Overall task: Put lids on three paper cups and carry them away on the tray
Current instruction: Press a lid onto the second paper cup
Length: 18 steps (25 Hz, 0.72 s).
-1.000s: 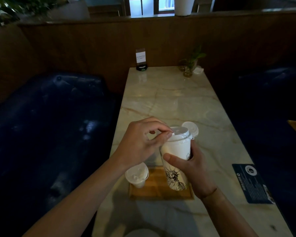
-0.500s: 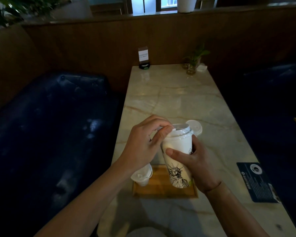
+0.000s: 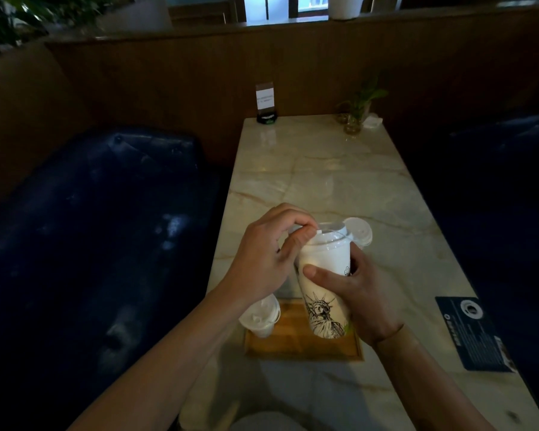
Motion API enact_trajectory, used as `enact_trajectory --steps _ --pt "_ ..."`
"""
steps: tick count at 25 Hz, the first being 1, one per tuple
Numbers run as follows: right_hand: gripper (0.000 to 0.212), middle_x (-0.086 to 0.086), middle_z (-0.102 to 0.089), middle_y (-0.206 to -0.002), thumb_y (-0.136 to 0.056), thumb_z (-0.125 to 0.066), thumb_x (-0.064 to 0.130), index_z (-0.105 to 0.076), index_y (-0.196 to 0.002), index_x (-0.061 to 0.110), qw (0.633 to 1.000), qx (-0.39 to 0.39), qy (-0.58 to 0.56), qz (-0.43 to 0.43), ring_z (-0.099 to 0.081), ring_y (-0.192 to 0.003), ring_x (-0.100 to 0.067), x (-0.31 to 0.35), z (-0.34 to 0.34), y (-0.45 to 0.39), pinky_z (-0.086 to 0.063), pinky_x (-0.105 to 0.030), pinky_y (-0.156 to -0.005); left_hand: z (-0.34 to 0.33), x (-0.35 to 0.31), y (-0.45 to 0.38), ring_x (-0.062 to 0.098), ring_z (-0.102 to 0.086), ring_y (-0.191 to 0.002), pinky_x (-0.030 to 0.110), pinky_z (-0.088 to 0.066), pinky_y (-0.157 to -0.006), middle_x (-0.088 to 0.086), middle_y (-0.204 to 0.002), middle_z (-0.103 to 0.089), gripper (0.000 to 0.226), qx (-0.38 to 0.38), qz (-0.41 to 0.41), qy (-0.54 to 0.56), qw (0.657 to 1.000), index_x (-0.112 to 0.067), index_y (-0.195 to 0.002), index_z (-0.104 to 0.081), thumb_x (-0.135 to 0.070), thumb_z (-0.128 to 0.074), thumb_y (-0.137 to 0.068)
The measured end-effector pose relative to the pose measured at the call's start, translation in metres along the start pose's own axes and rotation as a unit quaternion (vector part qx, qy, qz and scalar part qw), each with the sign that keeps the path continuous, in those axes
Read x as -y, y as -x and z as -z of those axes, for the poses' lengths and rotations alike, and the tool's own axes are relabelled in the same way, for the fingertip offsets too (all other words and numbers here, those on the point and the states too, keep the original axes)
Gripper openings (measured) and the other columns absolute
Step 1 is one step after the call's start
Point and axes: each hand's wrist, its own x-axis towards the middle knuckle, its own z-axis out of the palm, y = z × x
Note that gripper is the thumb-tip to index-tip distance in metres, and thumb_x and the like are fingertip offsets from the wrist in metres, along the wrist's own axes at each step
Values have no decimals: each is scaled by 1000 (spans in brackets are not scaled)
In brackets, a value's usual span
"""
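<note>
My right hand (image 3: pixel 355 293) grips a tall white paper cup (image 3: pixel 324 275) printed with a Statue of Liberty drawing, tilted and held above the wooden tray (image 3: pixel 302 346). My left hand (image 3: pixel 265 259) pinches the rim of a white lid (image 3: pixel 330 236) sitting on that cup's mouth. A second cup with a white lid (image 3: pixel 260 315) stands at the tray's left end, partly behind my left forearm. A third lidded cup (image 3: pixel 360 231) shows just behind the held cup, mostly hidden.
The tray lies near the front of a long marble table (image 3: pixel 324 175). A dark blue card (image 3: pixel 473 331) lies at the right edge. A small sign holder (image 3: pixel 265 104) and a glass with a plant (image 3: pixel 355 116) stand at the far end. Dark blue sofas flank the table.
The held cup has tilted a little more and my left fingers have shifted along the lid's rim. The view has moved slightly.
</note>
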Motion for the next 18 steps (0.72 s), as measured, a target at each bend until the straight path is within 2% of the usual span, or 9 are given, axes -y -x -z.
enact_trajectory --steps 3,5,7,9,11,15,18 --pt "60 -10 -76 -107 -60 -89 37 -67 -114 26 1000 -3 0 -6 -74 -97 -31 -2 1 -2 -59 -60 -84 -2 7 5 12 -62 -107 24 -51 -91 -8 -109 -65 15 18 25 40 999 -20 -107 -67 -24 -55 -99" --pt "65 -10 -75 -110 -58 -90 39 -65 -116 25 1000 -7 0 -9 -73 -101 -31 -1 3 -4 -57 -62 -87 -7 12 14 14 -58 -121 22 -50 -96 -7 -122 -61 18 13 50 105 993 -24 -115 -66 -22 -57 -99" --pt "70 -10 -75 -113 -57 -89 41 -63 -120 23 1000 -1 11 -11 -72 -104 -31 -1 7 -6 -56 -61 -89 -14 15 23 11 -50 -133 19 -49 -99 -7 -136 -53 26 5 96 166 981 -31 -120 -65 -23 -62 -96" --pt "75 -10 -73 -117 -59 -88 41 -60 -125 21 1000 12 22 -9 -70 -109 -31 -3 12 -7 -55 -60 -92 -20 15 30 6 -49 -134 15 -49 -96 -9 -141 -51 35 -1 144 223 964 -36 -124 -62 -25 -68 -91" --pt "80 -9 -72 -120 -59 -87 40 -58 -130 17 999 21 38 -6 -68 -113 -29 -6 16 -7 -54 -58 -96 -24 15 36 7 -57 -127 15 -51 -91 -12 -138 -58 48 -7 186 266 946 -38 -129 -58 -25 -73 -85" --pt "82 -3 -73 -118 -60 -90 35 -56 -133 16 994 50 93 -32 -69 -111 -18 -18 26 -5 -58 -42 -94 -30 20 47 4 -61 -122 15 -52 -90 -15 -129 -65 63 -13 231 266 936 -40 -132 -52 -20 -79 -78" --pt "78 11 -70 -118 -65 -92 23 -55 -134 24 985 78 135 -68 -65 -105 4 -27 37 -1 -55 -20 -87 -35 26 57 -4 -58 -122 11 -53 -84 -24 -126 -65 67 -11 258 257 931 -40 -130 -54 -7 -81 -79"
